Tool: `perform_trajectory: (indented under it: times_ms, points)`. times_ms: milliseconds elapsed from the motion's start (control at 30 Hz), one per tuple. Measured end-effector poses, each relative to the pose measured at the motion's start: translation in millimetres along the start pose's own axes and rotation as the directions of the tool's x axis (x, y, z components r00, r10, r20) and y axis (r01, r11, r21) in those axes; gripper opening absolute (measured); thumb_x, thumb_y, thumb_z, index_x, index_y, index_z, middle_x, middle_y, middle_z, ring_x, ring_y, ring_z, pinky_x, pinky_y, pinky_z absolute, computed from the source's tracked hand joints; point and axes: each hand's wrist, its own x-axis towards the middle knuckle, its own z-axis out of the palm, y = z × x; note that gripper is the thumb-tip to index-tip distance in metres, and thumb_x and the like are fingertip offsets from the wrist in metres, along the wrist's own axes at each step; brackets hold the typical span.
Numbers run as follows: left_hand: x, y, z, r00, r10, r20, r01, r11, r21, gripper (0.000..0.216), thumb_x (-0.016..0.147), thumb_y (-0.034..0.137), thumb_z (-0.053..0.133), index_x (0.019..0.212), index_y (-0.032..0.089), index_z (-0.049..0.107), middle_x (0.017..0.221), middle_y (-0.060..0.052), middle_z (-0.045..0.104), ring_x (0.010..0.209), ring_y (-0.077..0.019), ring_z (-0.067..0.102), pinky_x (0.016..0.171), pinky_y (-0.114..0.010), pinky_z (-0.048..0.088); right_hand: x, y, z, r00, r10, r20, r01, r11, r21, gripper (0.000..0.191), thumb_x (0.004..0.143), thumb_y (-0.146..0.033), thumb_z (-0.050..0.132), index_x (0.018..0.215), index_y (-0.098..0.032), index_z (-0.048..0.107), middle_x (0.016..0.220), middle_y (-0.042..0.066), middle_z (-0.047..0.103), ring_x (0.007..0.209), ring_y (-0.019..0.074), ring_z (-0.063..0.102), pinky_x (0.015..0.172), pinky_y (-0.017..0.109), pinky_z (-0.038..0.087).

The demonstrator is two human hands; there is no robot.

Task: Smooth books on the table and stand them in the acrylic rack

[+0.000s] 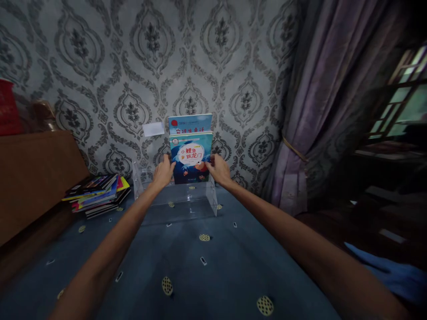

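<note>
Between my two hands a blue picture book (187, 171) stands upright, its cover facing me. My left hand (164, 171) grips its left edge and my right hand (220, 170) its right edge, thumbs on the front; the fingers behind are hidden. Just behind it rises a lighter blue book (191, 122), of which only the top strip shows. Below and around the books is a clear plastic display rack (187, 205) with stepped tiers. Whether the held book's bottom edge touches a tier, I cannot tell.
A pile of books and magazines (100, 193) lies left of the rack, beside a brown box (36, 178). A red basket (8, 106) sits on the box. Patterned wallpaper (153, 58) rises behind; a tied purple curtain (293, 146) hangs at right. Blue patterned cloth (187, 262) covers the surface.
</note>
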Motion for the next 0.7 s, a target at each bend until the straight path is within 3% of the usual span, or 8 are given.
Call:
perform_trajectory:
  times_ms: [133,267,700]
  points:
    - [0,12,-7,0.998,-0.016,0.064,0.009,0.995,0.097,0.029,0.105,0.031,0.038,0.126,0.013,0.046,0.106,-0.018,0.073,0.101,-0.0311,0.073,0.083,-0.035,0.053,-5,0,-1,1.0,0.004,-0.022,-0.004,1.0,-0.019,0.035,0.088,-0.03,0.054,0.12,-0.018,0.058,0.104,0.011,0.07,0.095,0.0272,0.065,0.085,0.041,0.053]
    - [0,18,-6,0.999,-0.012,0.05,0.008,0.996,0.089,0.025,0.105,0.027,0.038,0.122,0.011,0.047,0.107,-0.021,0.073,0.1,-0.031,0.074,0.081,-0.034,0.054,-3,-4,0,0.999,-0.019,-0.037,0.017,0.999,-0.038,0.043,0.087,-0.024,0.051,0.129,-0.018,0.057,0.112,0.013,0.069,0.102,0.0267,0.065,0.094,0.041,0.051]
    - [5,21,9,0.999,-0.029,0.032,0.027,0.997,0.068,0.026,0.102,0.02,0.035,0.122,0.009,0.047,0.105,-0.026,0.072,0.099,-0.0345,0.074,0.083,-0.039,0.054,-1,-9,3,1.0,0.013,0.002,-0.013,0.994,-0.111,0.034,0.086,-0.017,0.044,0.113,-0.014,0.065,0.097,0.014,0.065,0.093,0.0278,0.061,0.087,0.039,0.048]
